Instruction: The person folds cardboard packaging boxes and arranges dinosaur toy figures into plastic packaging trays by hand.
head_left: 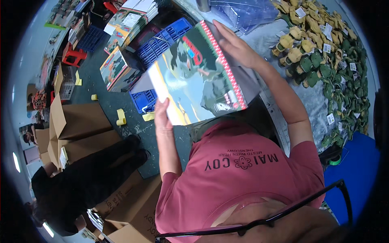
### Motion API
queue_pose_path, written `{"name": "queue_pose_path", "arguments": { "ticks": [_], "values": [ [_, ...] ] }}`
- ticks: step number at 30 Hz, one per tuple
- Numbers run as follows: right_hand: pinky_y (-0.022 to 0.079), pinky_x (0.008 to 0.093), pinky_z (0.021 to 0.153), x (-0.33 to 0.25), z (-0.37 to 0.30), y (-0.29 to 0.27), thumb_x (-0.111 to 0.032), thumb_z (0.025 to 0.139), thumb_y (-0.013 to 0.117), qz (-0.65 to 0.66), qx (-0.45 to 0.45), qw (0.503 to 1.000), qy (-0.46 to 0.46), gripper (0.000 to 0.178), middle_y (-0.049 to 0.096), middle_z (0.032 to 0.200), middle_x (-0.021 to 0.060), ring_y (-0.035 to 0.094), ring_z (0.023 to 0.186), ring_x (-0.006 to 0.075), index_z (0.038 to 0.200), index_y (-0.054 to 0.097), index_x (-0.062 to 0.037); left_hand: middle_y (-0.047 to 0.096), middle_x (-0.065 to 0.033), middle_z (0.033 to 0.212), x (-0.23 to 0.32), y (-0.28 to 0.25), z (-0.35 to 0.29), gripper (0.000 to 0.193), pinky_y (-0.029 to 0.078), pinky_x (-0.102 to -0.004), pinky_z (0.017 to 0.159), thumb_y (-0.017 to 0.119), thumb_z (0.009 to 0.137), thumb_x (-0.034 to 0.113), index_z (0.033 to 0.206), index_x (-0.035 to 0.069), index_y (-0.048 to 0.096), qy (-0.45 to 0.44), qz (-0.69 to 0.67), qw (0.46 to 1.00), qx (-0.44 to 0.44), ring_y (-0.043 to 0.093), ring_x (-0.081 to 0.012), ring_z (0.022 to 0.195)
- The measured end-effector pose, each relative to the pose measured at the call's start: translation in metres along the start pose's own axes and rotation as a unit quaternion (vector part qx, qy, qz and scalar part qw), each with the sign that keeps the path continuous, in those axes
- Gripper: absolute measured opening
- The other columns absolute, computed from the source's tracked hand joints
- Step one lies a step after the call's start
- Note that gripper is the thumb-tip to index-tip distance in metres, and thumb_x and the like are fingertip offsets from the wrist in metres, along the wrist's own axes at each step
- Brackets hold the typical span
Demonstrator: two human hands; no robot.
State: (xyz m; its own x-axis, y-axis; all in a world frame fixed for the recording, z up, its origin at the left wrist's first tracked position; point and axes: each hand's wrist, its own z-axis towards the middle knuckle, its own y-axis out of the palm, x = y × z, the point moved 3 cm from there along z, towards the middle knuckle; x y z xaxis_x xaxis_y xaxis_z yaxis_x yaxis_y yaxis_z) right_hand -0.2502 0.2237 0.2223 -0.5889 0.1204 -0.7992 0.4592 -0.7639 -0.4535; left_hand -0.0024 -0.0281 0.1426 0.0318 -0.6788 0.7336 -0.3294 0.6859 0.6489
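A printed cardboard box [198, 77], green and pale blue with a red-and-white checked edge, is held tilted in front of my chest. My left hand [162, 116] grips its lower left corner, thumb on the near side and the other fingers hidden behind. Against the upper right side lies my right hand [237, 46], its fingers long and close together, pressing on the box. Grey inner board shows at the box's right side, partly behind my right forearm.
Green and yellow plush toys [324, 52] with white tags heap on the table at right. Blue plastic crates [164, 40] stand behind the box, near another printed box [115, 71]. Open brown cartons [87, 119] and a person in black [89, 182] are at left.
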Motion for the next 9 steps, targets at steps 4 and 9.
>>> {"name": "queue_pose_path", "arguments": {
  "ticks": [4, 9],
  "values": [
    [0.029, 0.0374, 0.121, -0.031, -0.002, -0.014, -0.052, 0.107, 0.044, 0.375, -0.043, 0.914, 0.151, 0.075, 0.037, 0.160, 0.0169, 0.035, 0.148, 0.0250, 0.161, 0.026, -0.0033, 0.067, -0.0206, 0.124, 0.071, 0.073, 0.010, 0.049, 0.057, -0.0400, 0.096, 0.063, 0.095, 0.008, 0.139, -0.005, 0.048, 0.057, 0.093, 0.994, -0.001, 0.071, -0.0271, 0.107],
    [0.026, 0.0405, 0.122, 0.000, -0.008, 0.022, -0.052, 0.102, 0.055, -0.100, 0.076, 0.978, 0.167, 0.082, 0.034, 0.162, 0.0234, 0.032, 0.152, 0.0326, 0.160, 0.026, -0.0027, 0.067, -0.0219, 0.122, 0.069, 0.090, 0.045, 0.052, 0.052, -0.0362, 0.095, 0.069, 0.093, 0.017, 0.134, -0.009, 0.052, 0.099, 0.400, 0.908, 0.074, 0.070, -0.0277, 0.102]
  ]
}}
